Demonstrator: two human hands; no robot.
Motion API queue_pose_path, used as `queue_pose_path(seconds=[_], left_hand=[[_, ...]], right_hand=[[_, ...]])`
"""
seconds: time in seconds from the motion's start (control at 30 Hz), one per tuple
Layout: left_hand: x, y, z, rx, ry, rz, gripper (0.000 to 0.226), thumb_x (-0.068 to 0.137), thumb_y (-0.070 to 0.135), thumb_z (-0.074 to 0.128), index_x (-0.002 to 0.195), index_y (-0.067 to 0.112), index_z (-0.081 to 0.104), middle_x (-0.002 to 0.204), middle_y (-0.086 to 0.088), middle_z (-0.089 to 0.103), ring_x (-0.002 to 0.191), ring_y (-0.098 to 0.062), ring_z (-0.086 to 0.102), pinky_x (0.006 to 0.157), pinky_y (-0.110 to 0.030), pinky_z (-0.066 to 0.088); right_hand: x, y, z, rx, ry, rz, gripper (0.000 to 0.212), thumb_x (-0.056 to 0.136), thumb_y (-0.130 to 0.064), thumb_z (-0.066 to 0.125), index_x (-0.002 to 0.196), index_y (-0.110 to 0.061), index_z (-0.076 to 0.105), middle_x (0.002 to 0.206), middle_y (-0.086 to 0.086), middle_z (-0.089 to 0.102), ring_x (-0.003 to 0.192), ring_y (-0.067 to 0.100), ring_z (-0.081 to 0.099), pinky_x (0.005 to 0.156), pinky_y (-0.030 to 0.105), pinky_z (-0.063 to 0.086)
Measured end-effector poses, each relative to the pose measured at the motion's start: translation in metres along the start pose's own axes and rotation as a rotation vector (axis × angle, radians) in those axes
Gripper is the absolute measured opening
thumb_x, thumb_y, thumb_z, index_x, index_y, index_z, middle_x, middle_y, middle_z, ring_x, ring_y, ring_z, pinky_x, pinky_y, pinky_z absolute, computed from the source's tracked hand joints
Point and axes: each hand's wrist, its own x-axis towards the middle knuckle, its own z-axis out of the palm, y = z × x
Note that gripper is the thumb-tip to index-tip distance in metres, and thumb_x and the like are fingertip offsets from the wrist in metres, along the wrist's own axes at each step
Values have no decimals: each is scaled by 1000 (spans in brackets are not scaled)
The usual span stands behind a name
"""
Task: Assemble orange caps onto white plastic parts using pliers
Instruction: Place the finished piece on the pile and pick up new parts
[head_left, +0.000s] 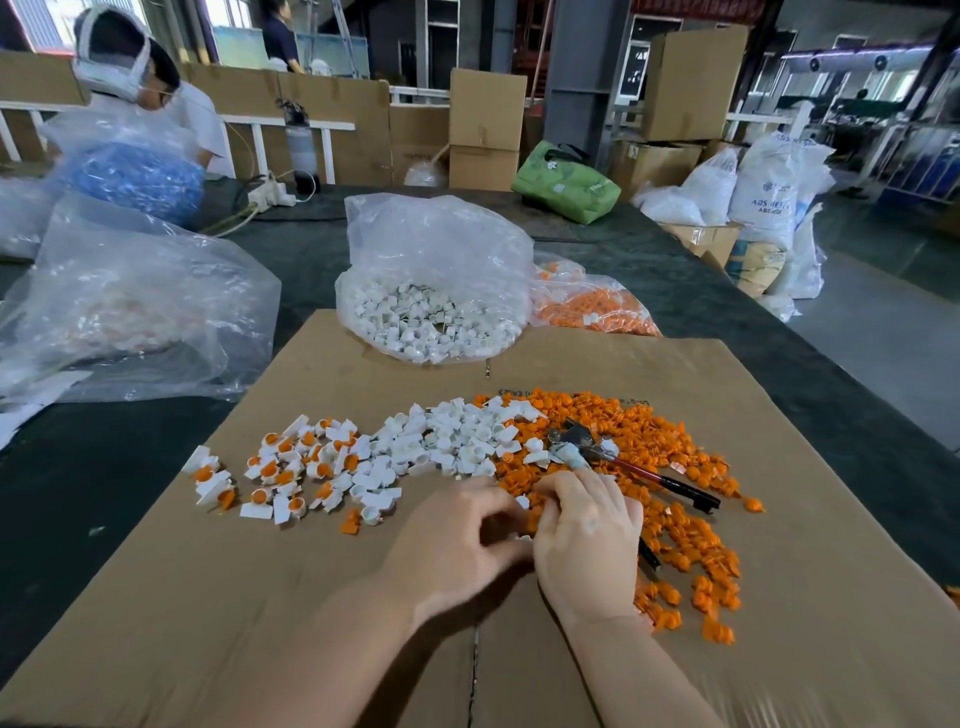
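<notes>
Dark tabletop (322, 249) is covered by flattened cardboard (249, 597); faint print at its upper centre is unreadable. "ABS" is read on a white sack (769, 192), upper right. Orange caps (665, 452) and white parts (457, 441) are heaped mid-frame, pliers (613, 457) laid among them. Left hand (457, 545) and right hand (587, 540) are curled together, pinching something small and hidden.

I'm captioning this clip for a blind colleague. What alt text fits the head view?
Two hands, left hand and right hand, meet over a cardboard sheet, fingers curled around small parts. Ahead lie white parts, orange caps, pliers on the caps, and capped pieces to the left. Behind sit clear bags of parts.
</notes>
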Motion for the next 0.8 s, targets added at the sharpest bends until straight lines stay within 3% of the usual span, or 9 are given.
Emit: queue_pose_path(seconds=[0.13,0.33,0.53,0.8], left_hand=[[3,0,12,41,-76,-7,28,81,43,67,107,31,67,84,24,41,88,1,42,67,-12,28],[12,-6,15,63,104,-144,29,83,39,68,107,24,66,100,11,53,97,-5,50,75,-12,34],[15,-7,18,64,175,-176,26,83,37,68,105,26,63,100,11,58,90,-2,48,70,-10,31],[10,-11,16,-10,281,-164,19,83,20,71,101,19,68,89,13,56,75,6,46,71,5,31]], right_hand=[[0,0,0,-2,18,-6,16,69,3,67,72,-13,67,72,0,63,71,27,60,67,37,39],[0,0,1,-11,-9,2,20,63,4,75,72,-12,68,72,0,63,71,27,60,66,38,42],[-1,-1,1,-99,-73,-35,21,55,-10,83,72,-13,70,76,2,65,74,27,63,69,41,45],[-1,-2,1,-76,-78,-72,21,59,-4,78,73,-15,68,77,1,63,74,26,61,67,39,44]])
